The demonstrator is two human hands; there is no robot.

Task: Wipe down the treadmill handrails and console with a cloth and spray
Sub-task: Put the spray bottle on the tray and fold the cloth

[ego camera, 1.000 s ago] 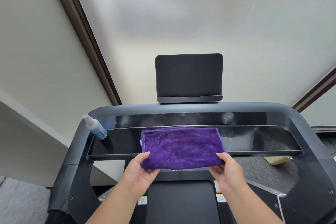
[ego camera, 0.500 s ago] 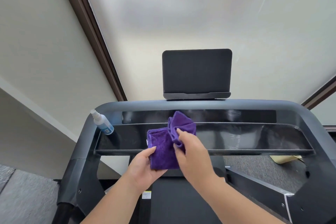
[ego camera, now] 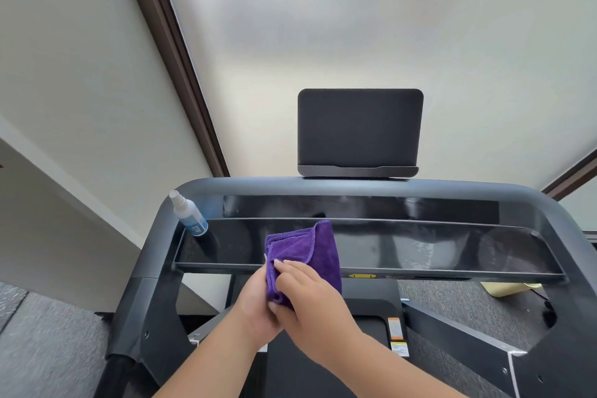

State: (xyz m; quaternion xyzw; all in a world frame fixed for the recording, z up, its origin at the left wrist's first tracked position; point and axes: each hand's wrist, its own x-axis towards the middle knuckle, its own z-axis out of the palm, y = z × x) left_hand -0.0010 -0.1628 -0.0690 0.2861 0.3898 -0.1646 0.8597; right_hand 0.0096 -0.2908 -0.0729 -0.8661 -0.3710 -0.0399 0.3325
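A dark brown wall trim [ego camera: 168, 58] is running diagonally down the upper left of the frame across pale walls. Grey carpet [ego camera: 48, 342] is showing at the lower left, and a yellow object [ego camera: 507, 288], partly hidden, is lying on carpet at the lower right.

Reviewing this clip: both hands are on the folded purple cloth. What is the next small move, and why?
Probably free the left hand and reach for the spray bottle at the tray's left end. The purple cloth is folded into a pad gripped by both hands, the right hand on top, and the glossy console tray looks smudged.
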